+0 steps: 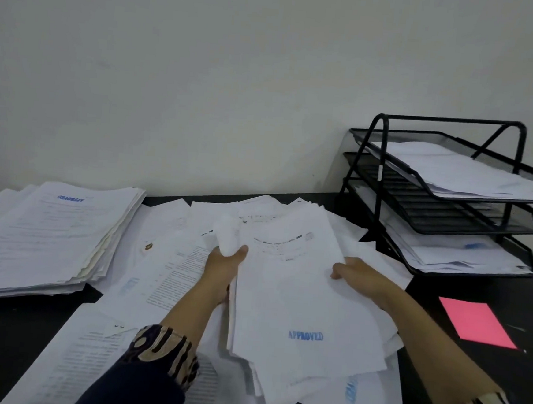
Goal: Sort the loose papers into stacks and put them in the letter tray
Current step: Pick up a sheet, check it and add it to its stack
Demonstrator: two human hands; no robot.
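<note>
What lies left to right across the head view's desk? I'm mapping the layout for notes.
Tall stack of white papers → left hand → held sheaf stamped APPROVED → right hand → pink paper sheet, with the black mesh three-tier letter tray behind it.

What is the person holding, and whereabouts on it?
A sheaf of papers: the left hand grips its left edge, the right hand its right edge.

White papers (300,287) are stamped in blue, a black mesh letter tray (443,212) is set on a black desk (485,362), a pink sheet (475,323) is seen, and sleeve cuffs (164,350) are patterned navy and beige.
</note>
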